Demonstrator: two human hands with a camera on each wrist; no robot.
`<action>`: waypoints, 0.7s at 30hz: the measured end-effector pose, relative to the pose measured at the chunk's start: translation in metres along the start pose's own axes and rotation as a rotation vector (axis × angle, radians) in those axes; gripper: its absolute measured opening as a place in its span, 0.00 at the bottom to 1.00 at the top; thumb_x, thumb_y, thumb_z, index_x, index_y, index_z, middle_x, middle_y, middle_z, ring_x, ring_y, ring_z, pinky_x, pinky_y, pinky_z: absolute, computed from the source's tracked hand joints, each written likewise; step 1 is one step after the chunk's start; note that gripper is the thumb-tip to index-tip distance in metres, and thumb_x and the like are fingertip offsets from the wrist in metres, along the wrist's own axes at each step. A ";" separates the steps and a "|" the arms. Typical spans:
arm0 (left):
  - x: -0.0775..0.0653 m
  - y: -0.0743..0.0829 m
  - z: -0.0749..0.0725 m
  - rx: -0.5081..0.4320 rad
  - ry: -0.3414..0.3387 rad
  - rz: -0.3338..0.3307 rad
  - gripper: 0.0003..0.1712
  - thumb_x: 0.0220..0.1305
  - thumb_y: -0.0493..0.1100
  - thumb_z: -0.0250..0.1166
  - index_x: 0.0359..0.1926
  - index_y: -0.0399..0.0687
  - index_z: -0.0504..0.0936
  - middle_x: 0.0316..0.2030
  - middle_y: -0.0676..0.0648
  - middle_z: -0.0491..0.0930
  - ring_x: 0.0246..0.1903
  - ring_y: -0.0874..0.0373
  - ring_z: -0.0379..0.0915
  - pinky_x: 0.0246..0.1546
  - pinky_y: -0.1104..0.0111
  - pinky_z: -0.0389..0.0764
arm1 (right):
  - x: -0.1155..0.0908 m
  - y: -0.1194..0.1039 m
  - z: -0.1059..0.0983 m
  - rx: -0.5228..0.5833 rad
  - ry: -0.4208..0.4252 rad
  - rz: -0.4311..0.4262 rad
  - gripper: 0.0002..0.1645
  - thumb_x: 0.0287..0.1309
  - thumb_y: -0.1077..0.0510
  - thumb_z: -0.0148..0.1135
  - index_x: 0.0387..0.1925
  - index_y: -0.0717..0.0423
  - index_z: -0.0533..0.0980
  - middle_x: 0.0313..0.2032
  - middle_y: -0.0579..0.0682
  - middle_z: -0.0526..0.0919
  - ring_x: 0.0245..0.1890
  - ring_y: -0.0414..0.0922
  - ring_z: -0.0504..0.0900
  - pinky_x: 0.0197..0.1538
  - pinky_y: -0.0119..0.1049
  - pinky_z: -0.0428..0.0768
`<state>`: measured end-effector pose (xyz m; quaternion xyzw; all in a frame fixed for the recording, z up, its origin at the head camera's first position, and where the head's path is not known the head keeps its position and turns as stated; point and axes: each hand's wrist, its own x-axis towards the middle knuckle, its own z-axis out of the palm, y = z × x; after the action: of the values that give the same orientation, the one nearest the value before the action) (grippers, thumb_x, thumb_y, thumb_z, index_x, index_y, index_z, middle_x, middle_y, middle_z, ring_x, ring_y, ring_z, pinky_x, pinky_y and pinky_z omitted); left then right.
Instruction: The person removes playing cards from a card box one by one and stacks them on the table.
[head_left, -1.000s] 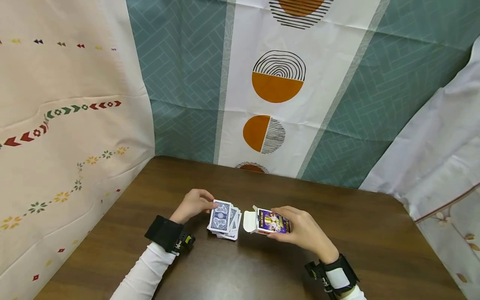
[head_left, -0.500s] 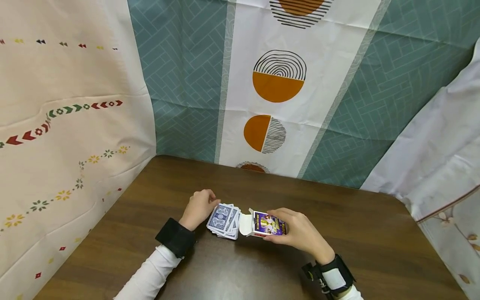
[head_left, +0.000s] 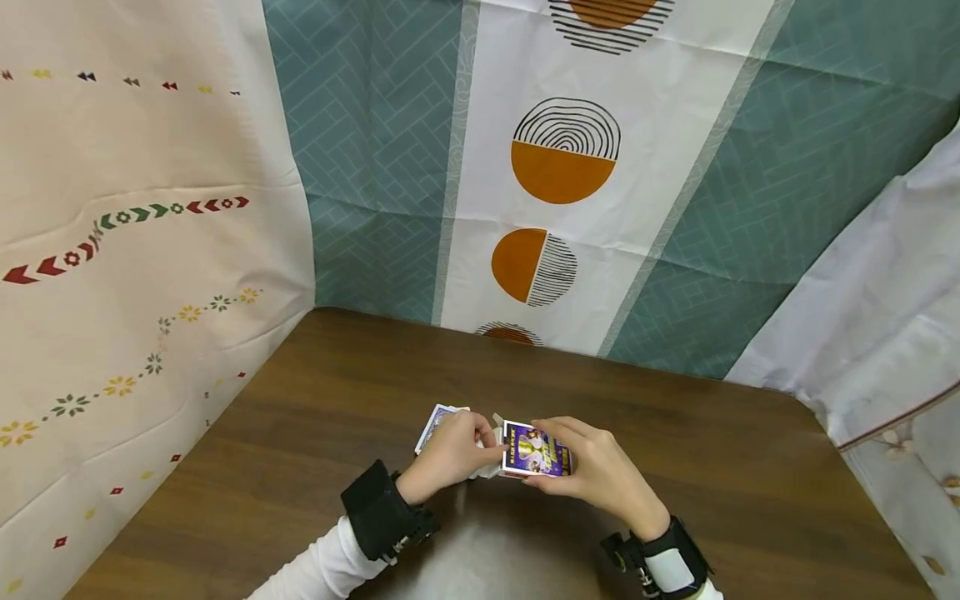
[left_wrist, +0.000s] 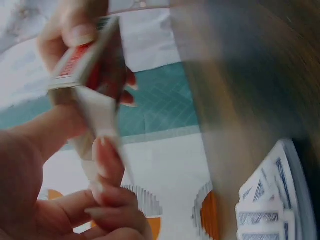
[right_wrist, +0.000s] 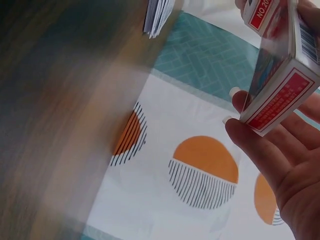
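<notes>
My right hand [head_left: 603, 471] holds a purple playing-card box [head_left: 536, 451] just above the table, thumb on the near edge and fingers on the far edge. The box's open end faces left. At that end my left hand [head_left: 452, 452] pinches the white lid flap [left_wrist: 101, 111] between thumb and fingers. A loose stack of blue-backed playing cards [head_left: 433, 422] lies on the table, mostly hidden under the left hand in the head view. Its uneven edges show in the left wrist view, where the cards [left_wrist: 262, 217] are apart from the hand. Whether the box contains anything is hidden.
The brown wooden table [head_left: 360, 358] reaches back to a patterned curtain [head_left: 375, 167]. A cream cloth [head_left: 150, 275] hangs at the left and a white cloth [head_left: 862, 292] at the right. Black camera straps circle both wrists.
My left hand has left the far left corner of the card stack and moved right, over the stack, to the box's flap. The right hand has shifted the box slightly left.
</notes>
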<state>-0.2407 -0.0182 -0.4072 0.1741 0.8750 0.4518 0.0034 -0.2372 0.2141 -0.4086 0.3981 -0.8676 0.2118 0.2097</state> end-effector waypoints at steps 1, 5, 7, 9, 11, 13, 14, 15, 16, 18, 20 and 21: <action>0.001 -0.001 -0.001 -0.014 -0.021 0.002 0.16 0.55 0.43 0.71 0.17 0.43 0.77 0.15 0.56 0.63 0.15 0.65 0.58 0.16 0.75 0.55 | 0.000 0.000 0.000 -0.005 -0.003 -0.001 0.38 0.41 0.38 0.76 0.51 0.55 0.79 0.45 0.48 0.83 0.36 0.37 0.82 0.36 0.23 0.78; 0.005 -0.006 -0.012 -0.156 -0.158 -0.044 0.15 0.59 0.42 0.68 0.20 0.38 0.79 0.18 0.53 0.66 0.20 0.62 0.61 0.21 0.74 0.59 | 0.000 0.002 0.001 -0.006 -0.019 0.016 0.38 0.41 0.39 0.77 0.51 0.55 0.79 0.45 0.49 0.83 0.36 0.37 0.81 0.35 0.24 0.78; 0.006 -0.008 -0.022 -0.239 -0.228 -0.090 0.13 0.62 0.41 0.65 0.26 0.35 0.81 0.22 0.51 0.71 0.24 0.60 0.64 0.23 0.73 0.62 | 0.000 0.004 0.001 -0.005 -0.017 0.030 0.38 0.40 0.39 0.77 0.51 0.55 0.79 0.45 0.49 0.83 0.36 0.37 0.81 0.35 0.24 0.78; 0.007 -0.010 -0.033 -0.317 -0.281 -0.133 0.11 0.66 0.40 0.61 0.33 0.33 0.81 0.27 0.49 0.76 0.25 0.59 0.67 0.25 0.72 0.65 | -0.001 0.007 0.000 -0.011 -0.004 0.037 0.38 0.40 0.39 0.77 0.51 0.55 0.79 0.46 0.49 0.83 0.37 0.38 0.81 0.35 0.24 0.78; 0.007 -0.013 -0.044 -0.373 -0.318 -0.156 0.11 0.68 0.38 0.58 0.41 0.31 0.79 0.30 0.46 0.81 0.25 0.59 0.71 0.26 0.71 0.68 | -0.002 0.010 0.000 -0.026 0.014 0.035 0.37 0.40 0.39 0.77 0.50 0.55 0.79 0.45 0.49 0.83 0.36 0.38 0.81 0.35 0.24 0.77; 0.008 -0.017 -0.056 -0.410 -0.342 -0.155 0.12 0.69 0.36 0.55 0.46 0.29 0.75 0.31 0.44 0.82 0.23 0.60 0.74 0.26 0.72 0.69 | -0.002 0.013 -0.001 -0.038 0.030 0.027 0.37 0.40 0.39 0.77 0.50 0.55 0.79 0.45 0.49 0.84 0.36 0.38 0.81 0.34 0.23 0.77; 0.008 -0.019 -0.061 -0.430 -0.345 -0.155 0.12 0.69 0.35 0.55 0.48 0.29 0.73 0.32 0.43 0.82 0.23 0.60 0.75 0.27 0.71 0.71 | -0.002 0.014 -0.001 -0.044 0.036 0.022 0.37 0.40 0.39 0.77 0.50 0.55 0.79 0.44 0.49 0.84 0.36 0.39 0.81 0.34 0.23 0.77; 0.009 -0.022 -0.066 -0.440 -0.349 -0.149 0.13 0.69 0.34 0.55 0.50 0.28 0.72 0.33 0.43 0.83 0.24 0.60 0.76 0.29 0.71 0.72 | -0.002 0.015 -0.002 -0.045 0.040 0.019 0.37 0.40 0.39 0.77 0.50 0.55 0.79 0.44 0.49 0.84 0.35 0.39 0.81 0.34 0.23 0.76; 0.011 -0.026 -0.071 -0.441 -0.345 -0.143 0.14 0.68 0.33 0.55 0.51 0.28 0.71 0.33 0.43 0.83 0.25 0.60 0.77 0.30 0.70 0.73 | -0.002 0.016 -0.002 -0.045 0.042 0.019 0.37 0.40 0.39 0.77 0.50 0.56 0.79 0.44 0.49 0.84 0.35 0.38 0.81 0.34 0.23 0.76; 0.014 -0.036 -0.078 -0.430 -0.318 -0.139 0.15 0.66 0.32 0.56 0.52 0.27 0.72 0.34 0.44 0.83 0.30 0.58 0.79 0.35 0.67 0.77 | -0.003 0.018 -0.002 -0.049 0.038 0.022 0.38 0.40 0.39 0.77 0.50 0.55 0.79 0.44 0.49 0.84 0.35 0.38 0.81 0.33 0.24 0.77; 0.017 -0.046 -0.081 -0.412 -0.276 -0.154 0.15 0.64 0.31 0.58 0.50 0.27 0.75 0.33 0.45 0.83 0.33 0.56 0.79 0.40 0.63 0.79 | -0.004 0.019 -0.002 -0.053 0.025 0.032 0.38 0.39 0.39 0.77 0.50 0.55 0.80 0.44 0.49 0.84 0.35 0.38 0.81 0.34 0.25 0.77; 0.018 -0.052 -0.081 -0.398 -0.256 -0.165 0.15 0.63 0.31 0.60 0.49 0.27 0.76 0.33 0.45 0.83 0.34 0.55 0.80 0.42 0.61 0.80 | -0.004 0.019 -0.001 -0.055 0.018 0.041 0.38 0.39 0.39 0.77 0.50 0.55 0.80 0.44 0.49 0.84 0.35 0.38 0.81 0.34 0.25 0.77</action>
<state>-0.2866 -0.1043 -0.3971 0.1538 0.7725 0.5877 0.1851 -0.2495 0.2289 -0.4136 0.3724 -0.8791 0.1958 0.2239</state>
